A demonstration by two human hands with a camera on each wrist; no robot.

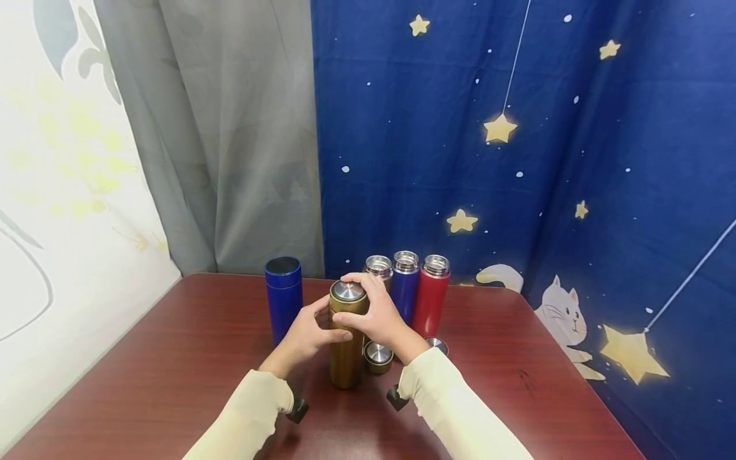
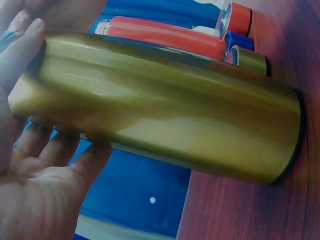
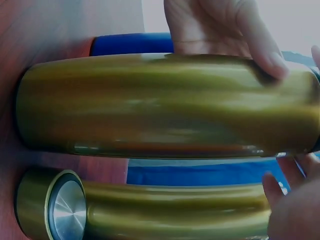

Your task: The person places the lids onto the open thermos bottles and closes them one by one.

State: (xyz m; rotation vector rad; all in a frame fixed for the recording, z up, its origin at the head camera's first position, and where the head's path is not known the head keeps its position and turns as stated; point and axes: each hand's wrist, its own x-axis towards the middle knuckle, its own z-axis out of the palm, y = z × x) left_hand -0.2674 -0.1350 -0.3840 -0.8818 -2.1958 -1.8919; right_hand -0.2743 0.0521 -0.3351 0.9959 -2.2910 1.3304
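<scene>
A gold thermos (image 1: 345, 361) stands upright near the middle of the table, its steel-topped lid (image 1: 349, 291) on. My left hand (image 1: 303, 337) grips the upper body from the left; in the left wrist view its fingers curl behind the thermos. From the right, my right hand (image 1: 381, 317) grips the lid, thumb in front and fingers over the far side. To the left stands a blue thermos (image 1: 283, 300) with its lid on. Behind the right hand is a second gold thermos (image 1: 378, 264), partly hidden, with its steel mouth bare.
An uncapped blue thermos (image 1: 406, 287) and an uncapped red thermos (image 1: 432, 300) stand at the back right. Before them lie a gold lid (image 1: 378, 359), a blue lid (image 2: 240, 41) and a red lid (image 2: 237, 20). Curtains (image 1: 402, 128) hang behind the table (image 1: 144, 383).
</scene>
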